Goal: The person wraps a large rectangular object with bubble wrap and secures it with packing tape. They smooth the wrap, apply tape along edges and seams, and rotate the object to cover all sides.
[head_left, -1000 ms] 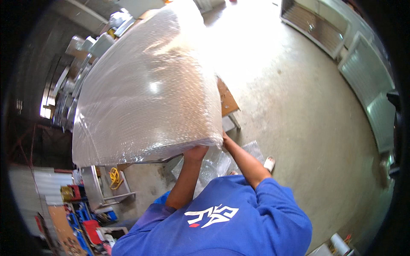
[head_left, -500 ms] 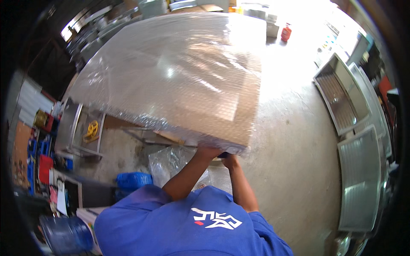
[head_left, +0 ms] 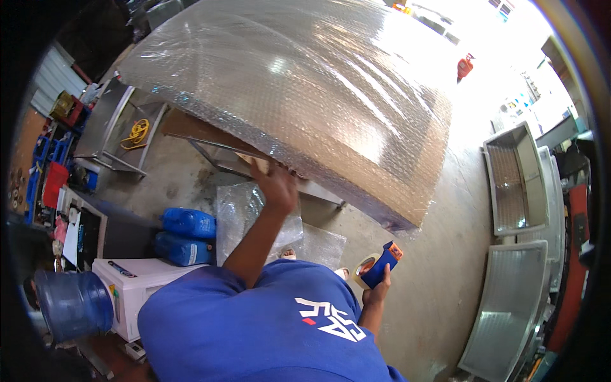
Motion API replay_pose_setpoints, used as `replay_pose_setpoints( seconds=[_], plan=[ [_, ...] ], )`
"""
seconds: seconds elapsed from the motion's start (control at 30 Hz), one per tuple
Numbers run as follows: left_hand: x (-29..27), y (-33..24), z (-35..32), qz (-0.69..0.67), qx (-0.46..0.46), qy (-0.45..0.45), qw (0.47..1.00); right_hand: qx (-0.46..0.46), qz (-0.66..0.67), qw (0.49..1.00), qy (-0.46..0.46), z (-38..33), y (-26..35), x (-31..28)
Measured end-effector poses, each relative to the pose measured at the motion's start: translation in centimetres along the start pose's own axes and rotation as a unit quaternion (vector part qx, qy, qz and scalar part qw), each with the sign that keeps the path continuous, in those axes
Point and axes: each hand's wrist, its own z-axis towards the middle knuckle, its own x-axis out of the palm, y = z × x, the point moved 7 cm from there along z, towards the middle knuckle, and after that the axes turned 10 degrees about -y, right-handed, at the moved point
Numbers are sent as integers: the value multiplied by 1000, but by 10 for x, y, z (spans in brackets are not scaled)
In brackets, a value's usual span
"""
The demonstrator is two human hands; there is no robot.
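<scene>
A large flat package wrapped in clear bubble wrap (head_left: 286, 83), with brown cardboard showing through it, spans the upper middle. My left hand (head_left: 278, 186) is at its near lower edge, fingers apart, with the fingertips partly hidden against the underside. My right hand (head_left: 377, 291) grips a blue tape dispenser (head_left: 378, 270) with an orange end, held below the package's near right corner and apart from it. A roll of tape (head_left: 364, 272) sits on the dispenser.
Under the package stands a metal-framed table (head_left: 223, 148). Loose bubble wrap (head_left: 238, 210) lies on the floor beside blue jerrycans (head_left: 188, 223). A large water bottle (head_left: 76, 304) is at lower left. Metal-framed panels (head_left: 509, 305) line the right; a red gas cylinder (head_left: 465, 65) stands far off.
My hands, together at the package's near edge before, have separated. The left has moved left along the edge; the right has come away, and the tape dispenser now shows fully. The view has shifted.
</scene>
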Motion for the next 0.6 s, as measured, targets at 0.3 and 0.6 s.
replay_pose_setpoints(
  seconds=[0.3,0.6],
  plan=[
    [2,47,20,50,-25,-25,998,-225,70,972,-4,-65,81,88],
    [16,147,46,133,12,-45,990,-338,-51,940,-5,-49,172,118]
  ],
)
